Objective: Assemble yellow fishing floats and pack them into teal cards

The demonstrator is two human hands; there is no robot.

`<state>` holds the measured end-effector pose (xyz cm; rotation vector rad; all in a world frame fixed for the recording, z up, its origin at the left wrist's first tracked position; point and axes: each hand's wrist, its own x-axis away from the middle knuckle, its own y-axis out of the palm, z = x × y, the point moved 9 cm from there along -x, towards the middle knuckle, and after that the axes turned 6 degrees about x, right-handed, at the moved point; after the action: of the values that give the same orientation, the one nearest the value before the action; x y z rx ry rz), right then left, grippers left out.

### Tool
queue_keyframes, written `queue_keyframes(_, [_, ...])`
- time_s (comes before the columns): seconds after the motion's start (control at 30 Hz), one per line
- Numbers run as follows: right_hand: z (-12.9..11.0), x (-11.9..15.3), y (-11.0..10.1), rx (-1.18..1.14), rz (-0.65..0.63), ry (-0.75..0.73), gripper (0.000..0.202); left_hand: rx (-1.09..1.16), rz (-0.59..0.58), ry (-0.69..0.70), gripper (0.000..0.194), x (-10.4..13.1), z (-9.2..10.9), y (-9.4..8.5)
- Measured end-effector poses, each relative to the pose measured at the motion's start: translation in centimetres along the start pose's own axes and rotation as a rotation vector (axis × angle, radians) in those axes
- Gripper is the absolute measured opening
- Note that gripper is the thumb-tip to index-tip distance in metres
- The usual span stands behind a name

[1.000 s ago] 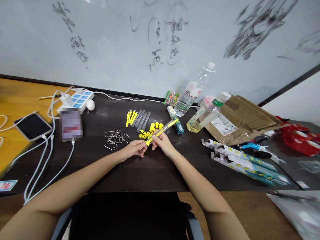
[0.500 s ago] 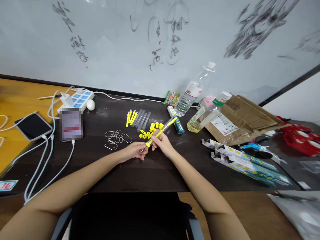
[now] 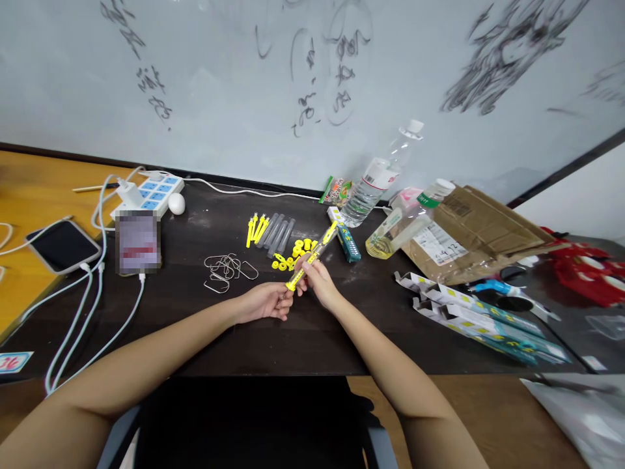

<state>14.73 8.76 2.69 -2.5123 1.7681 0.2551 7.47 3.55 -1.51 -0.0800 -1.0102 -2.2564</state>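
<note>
Since your right hand was clamped around the lower half of that tube, tilted above the tabletop, and your left hand was pinched just below its yellow end, seemingly on a metal bit, the trick was probably a steady tube and a gentle push in line, no sideways levering. Counts: one tube held, about four yellow sticks, four or five overlapping loose tubes, two bottles, one box beside them, at least two open boxes on your right. Hooks were tangled and caps piled up, so no honest number there.
</note>
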Motion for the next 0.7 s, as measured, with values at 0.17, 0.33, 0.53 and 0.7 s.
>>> queue_keyframes(0.17, [-0.4, 0.0, -0.1, 0.000, 0.005, -0.013, 0.032, -0.004, -0.021, -0.004, 0.026, 0.1, 0.1, 0.6])
queue_keyframes(0.33, [-0.1, -0.1, -0.2, -0.037, 0.018, -0.007, 0.033, -0.030, -0.008, 0.029, 0.032, 0.0, 0.3, 0.5])
queue_keyframes(0.53, [-0.6, -0.3, -0.5, -0.144, 0.057, 0.007, 0.033, 0.004, -0.071, 0.020, 0.033, 0.0, -0.1, 0.9])
queue_keyframes(0.7, [-0.9, -0.4, -0.9, -0.168, 0.064, -0.008, 0.032, 0.028, -0.085, 0.023, 0.033, 0.1, -0.1, 1.2])
